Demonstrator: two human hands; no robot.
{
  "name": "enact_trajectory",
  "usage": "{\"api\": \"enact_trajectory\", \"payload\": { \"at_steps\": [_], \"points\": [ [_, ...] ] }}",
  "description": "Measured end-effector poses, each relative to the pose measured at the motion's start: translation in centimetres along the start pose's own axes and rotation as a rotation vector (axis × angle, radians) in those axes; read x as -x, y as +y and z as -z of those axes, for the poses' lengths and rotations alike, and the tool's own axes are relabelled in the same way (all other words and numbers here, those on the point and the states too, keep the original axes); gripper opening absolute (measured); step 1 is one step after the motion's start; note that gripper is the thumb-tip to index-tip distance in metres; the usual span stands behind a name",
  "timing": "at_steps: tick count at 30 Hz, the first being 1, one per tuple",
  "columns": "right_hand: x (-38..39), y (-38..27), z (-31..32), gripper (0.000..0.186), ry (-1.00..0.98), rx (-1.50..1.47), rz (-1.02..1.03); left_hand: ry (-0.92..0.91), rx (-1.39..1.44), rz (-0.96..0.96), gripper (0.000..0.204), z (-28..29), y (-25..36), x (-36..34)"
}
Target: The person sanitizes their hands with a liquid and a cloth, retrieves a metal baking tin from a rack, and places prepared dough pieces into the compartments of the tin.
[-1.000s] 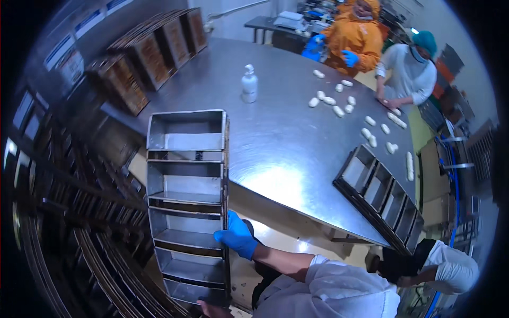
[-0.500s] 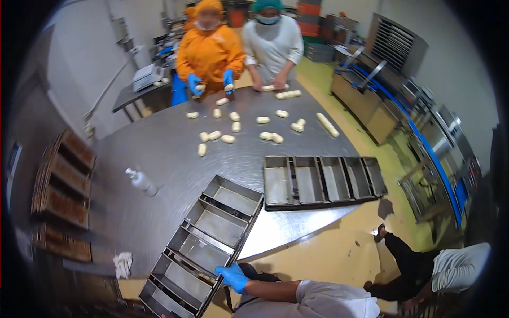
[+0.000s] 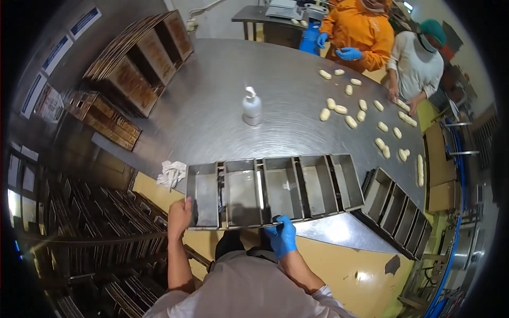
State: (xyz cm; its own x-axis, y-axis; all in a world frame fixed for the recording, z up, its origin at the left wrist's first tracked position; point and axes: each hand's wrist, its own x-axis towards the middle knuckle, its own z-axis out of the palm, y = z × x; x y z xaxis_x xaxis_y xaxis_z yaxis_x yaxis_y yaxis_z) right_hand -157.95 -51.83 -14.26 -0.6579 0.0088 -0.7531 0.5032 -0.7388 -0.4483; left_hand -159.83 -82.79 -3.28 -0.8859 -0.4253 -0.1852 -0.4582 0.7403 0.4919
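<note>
I hold a metal pan of five joined rectangular compartments (image 3: pixel 281 188) level at the table's near edge. My bare left hand (image 3: pixel 179 216) grips its left end. My right hand (image 3: pixel 282 236), in a blue glove, grips the front rim near the middle. The compartments show no contents. Just to the right, another five-compartment pan (image 3: pixel 389 212) lies at an angle along the edge of the steel table (image 3: pixel 291 127). A crumpled white cloth (image 3: pixel 170 174) lies by the pan's left end. Beyond it stands a white pump bottle (image 3: pixel 252 108).
Rusty lids or pans (image 3: pixel 154 58) stand stacked at the back left. Several dough pieces (image 3: pixel 351 121) are spread on the right. A person in orange (image 3: pixel 355 37) and one in white (image 3: pixel 416 69) stand across the table. Racks (image 3: pixel 95 233) fill the lower left.
The pan has turned from lengthwise to crosswise at the table edge. My left hand has come clearly into view on its end. The pan on the right stays on the table.
</note>
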Motion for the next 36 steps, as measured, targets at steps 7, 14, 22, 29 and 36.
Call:
{"api": "enact_trajectory", "payload": {
  "at_steps": [7, 14, 22, 29, 36],
  "points": [
    [-2.7, 3.4, -10.1, 0.013, -0.05, -0.399, -0.036, -0.087, -0.037, -0.318, 0.052, 3.5, -0.9, -16.6],
    [-4.9, 6.7, -21.3, 0.01, 0.032, -0.568, -0.127, -0.339, 0.931, 0.071, 0.051, 5.7, -9.3, -29.5],
    [-10.9, 11.6, -30.5, 0.013, 0.09, -0.01, 0.172, -0.01, 0.112, -0.502, 0.029, -2.4, -16.6, -20.6],
    [-15.0, 13.8, -39.9, 0.026, 0.069, -0.702, -0.231, -0.04, 0.211, -0.312, 0.021, -2.5, -16.2, -18.0],
    [-5.2, 10.9, -37.6, 0.051, -0.54, -0.05, -0.04, -0.167, 1.005, 0.064, 0.018, 2.4, -16.4, -18.2]
  ]
}}
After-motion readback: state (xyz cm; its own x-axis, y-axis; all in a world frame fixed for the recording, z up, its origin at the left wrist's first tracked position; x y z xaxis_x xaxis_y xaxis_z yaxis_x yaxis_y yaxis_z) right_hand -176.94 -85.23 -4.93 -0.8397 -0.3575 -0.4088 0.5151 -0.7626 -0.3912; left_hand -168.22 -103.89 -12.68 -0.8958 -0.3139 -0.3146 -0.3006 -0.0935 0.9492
